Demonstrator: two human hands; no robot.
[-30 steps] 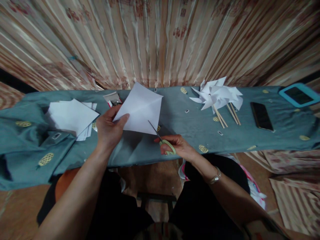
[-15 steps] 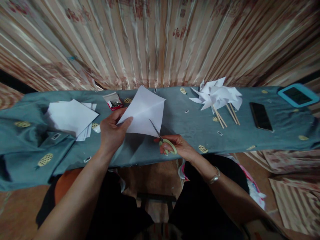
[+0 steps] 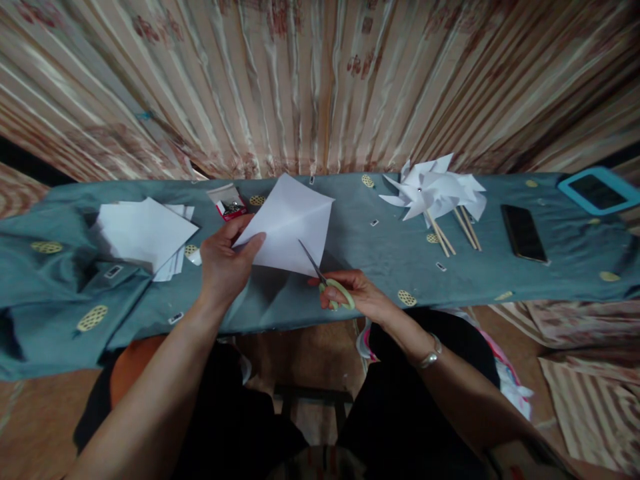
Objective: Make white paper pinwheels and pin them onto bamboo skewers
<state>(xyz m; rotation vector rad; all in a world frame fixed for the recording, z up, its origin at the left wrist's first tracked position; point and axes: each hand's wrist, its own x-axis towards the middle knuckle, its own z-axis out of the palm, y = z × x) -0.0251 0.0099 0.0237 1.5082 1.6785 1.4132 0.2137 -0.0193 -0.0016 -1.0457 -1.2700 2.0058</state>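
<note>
A creased white square of paper (image 3: 287, 223) is pinched along its left corner by my left hand (image 3: 227, 263), thumb on top. My right hand (image 3: 353, 290) grips scissors (image 3: 337, 293) with pale green handles. The scissors reach in from the paper's near right corner, one blade lying over the sheet with its tip near the middle; the other blade is hidden. Just beyond my left hand is a small red box (image 3: 230, 207), its flap up and small metal pieces inside.
Several white sheets (image 3: 145, 233) lie stacked at left. Paper pinwheels (image 3: 430, 190) on wooden sticks (image 3: 440, 233) rest right of centre, with a black phone (image 3: 523, 233) and a blue-framed device (image 3: 597, 190) farther right. A curtain (image 3: 320, 87) hangs behind the cloth-covered table (image 3: 370, 267).
Almost nothing differs. The paper's edges have shifted very slightly, while both hands and the scissors keep their places.
</note>
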